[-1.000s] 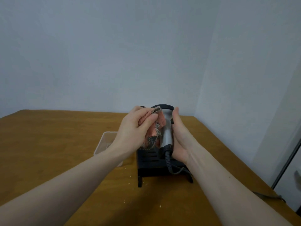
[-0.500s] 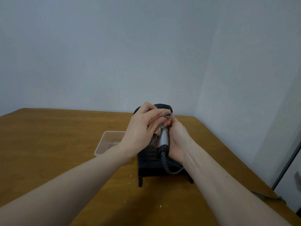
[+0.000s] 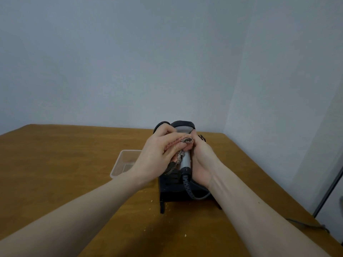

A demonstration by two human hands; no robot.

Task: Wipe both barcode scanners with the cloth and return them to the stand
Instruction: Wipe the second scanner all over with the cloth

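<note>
Scanner (image 3: 185, 160), grey with a black head, held upright above the black stand (image 3: 176, 188) on the bench (image 3: 65, 164). Right hand (image 3: 202, 164) grips its handle; left hand (image 3: 157, 154) presses a pink patterned cloth (image 3: 182, 145) against it. No readable writing. Clear tub (image 3: 120, 164) sits beside the stand.

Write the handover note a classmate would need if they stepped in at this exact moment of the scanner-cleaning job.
Left hand: grips the cloth and presses it on the grey scanner.
Right hand: holds that scanner by its handle, upright above the black stand; its cord trails over the stand.
Second scanner: dark, only partly visible behind the left hand; I cannot tell if it is wiped.
Clear tub: on the table, left of the stand.
Left: finish wiping, then seat both scanners in the stand.
</note>
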